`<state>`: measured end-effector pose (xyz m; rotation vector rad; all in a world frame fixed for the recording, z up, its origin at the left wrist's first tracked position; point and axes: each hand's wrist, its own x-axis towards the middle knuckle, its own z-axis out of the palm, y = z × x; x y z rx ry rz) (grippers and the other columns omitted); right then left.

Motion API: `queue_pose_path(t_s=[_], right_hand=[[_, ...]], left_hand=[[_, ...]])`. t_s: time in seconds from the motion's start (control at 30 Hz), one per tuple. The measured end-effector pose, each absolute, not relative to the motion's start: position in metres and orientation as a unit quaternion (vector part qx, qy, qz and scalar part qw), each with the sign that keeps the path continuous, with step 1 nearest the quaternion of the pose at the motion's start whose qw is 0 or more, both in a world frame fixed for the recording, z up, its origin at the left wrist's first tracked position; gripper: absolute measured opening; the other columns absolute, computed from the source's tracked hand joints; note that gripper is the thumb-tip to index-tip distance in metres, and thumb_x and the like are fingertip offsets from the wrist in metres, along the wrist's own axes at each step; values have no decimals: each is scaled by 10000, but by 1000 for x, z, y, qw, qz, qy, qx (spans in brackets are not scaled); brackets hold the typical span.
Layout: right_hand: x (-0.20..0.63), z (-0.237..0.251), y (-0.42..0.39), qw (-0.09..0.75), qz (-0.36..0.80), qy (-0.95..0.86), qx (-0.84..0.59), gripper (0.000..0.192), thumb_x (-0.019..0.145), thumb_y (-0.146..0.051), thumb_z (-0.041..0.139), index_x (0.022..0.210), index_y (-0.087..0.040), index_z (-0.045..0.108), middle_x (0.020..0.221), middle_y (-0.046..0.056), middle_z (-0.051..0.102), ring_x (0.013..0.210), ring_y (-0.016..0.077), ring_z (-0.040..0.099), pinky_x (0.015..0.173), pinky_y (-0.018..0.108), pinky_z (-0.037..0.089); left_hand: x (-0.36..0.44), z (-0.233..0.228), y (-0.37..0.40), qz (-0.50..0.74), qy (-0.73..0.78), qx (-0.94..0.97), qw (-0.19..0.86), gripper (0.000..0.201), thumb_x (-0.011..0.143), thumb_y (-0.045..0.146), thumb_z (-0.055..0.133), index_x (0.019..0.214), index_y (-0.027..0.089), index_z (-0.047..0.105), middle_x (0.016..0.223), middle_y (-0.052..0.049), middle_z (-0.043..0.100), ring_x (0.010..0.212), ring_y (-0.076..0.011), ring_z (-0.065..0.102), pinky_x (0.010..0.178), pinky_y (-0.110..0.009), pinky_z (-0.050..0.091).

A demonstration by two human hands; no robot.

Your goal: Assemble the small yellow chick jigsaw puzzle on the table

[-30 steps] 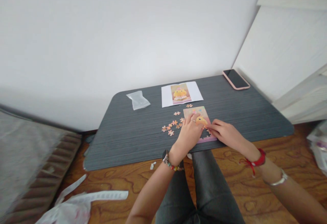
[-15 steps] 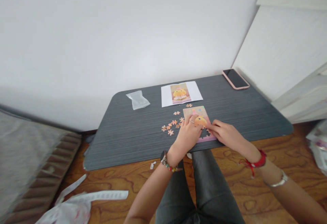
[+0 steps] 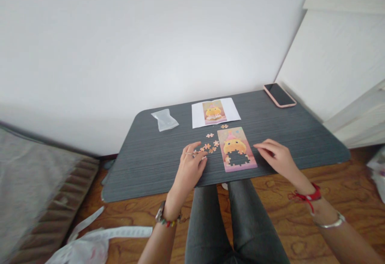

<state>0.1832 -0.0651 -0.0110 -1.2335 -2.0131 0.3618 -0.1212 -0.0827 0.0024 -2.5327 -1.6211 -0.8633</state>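
Observation:
A partly assembled jigsaw puzzle [image 3: 235,145] of a yellow character in a pink hat lies on the dark table, with a gap in its lower middle. Just left of it are several loose puzzle pieces [image 3: 207,146]. My left hand [image 3: 191,163] is over the nearest of these, fingers apart and curved down, hiding some of them; its fingertips seem to touch a piece. To the right of the puzzle, my right hand [image 3: 276,155] hovers low with fingers stretched out and nothing visible in them.
Behind the puzzle lies a white sheet [image 3: 232,109] printed with the same picture. A clear plastic bag [image 3: 165,120] rests at the table's back left, a phone [image 3: 279,95] in a pink case at the back right. The dark table [image 3: 144,163] stands against the wall.
My left hand has moved left off the puzzle to the loose pieces. My right hand has drawn back to the right, so the puzzle and its gap now show.

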Motion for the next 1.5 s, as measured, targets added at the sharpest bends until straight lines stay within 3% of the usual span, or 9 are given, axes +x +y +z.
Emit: queue_pose_path(t_s=[0.47, 1.0, 1.23, 1.5], right_hand=[[169, -8, -61, 403, 183, -754, -485, 208, 859, -255, 486, 904, -212, 685, 795, 37, 633, 681, 148, 584, 584, 261, 439], [143, -2, -98, 376, 216, -787, -438, 198, 870, -217, 469, 918, -212, 661, 859, 47, 651, 763, 154, 622, 667, 262, 488], [152, -7, -110, 366, 207, -794, -440, 199, 877, -219, 471, 928, -223, 663, 892, 52, 660, 823, 166, 630, 704, 269, 496], [161, -16, -121, 366, 221, -779, -459, 193, 873, -236, 477, 911, -230, 666, 807, 41, 647, 690, 148, 619, 573, 241, 487]], left_hand=[[-146, -1, -91, -271, -564, -779, 36, 169, 843, 190, 519, 941, 210, 655, 1204, -105, 496, 1123, -260, 458, 951, -471, 427], [-147, -1, -81, -232, -595, -769, 33, 163, 813, 159, 541, 890, 207, 677, 1208, -102, 501, 1123, -267, 449, 965, -467, 423], [-126, 14, -50, -166, -609, -776, -3, 49, 743, 184, 645, 750, 199, 692, 1211, -97, 499, 1149, -296, 411, 922, -464, 438], [-114, 19, -39, -106, -681, -719, -87, 50, 697, 182, 662, 653, 166, 682, 1162, -117, 534, 1128, -317, 420, 878, -464, 428]])
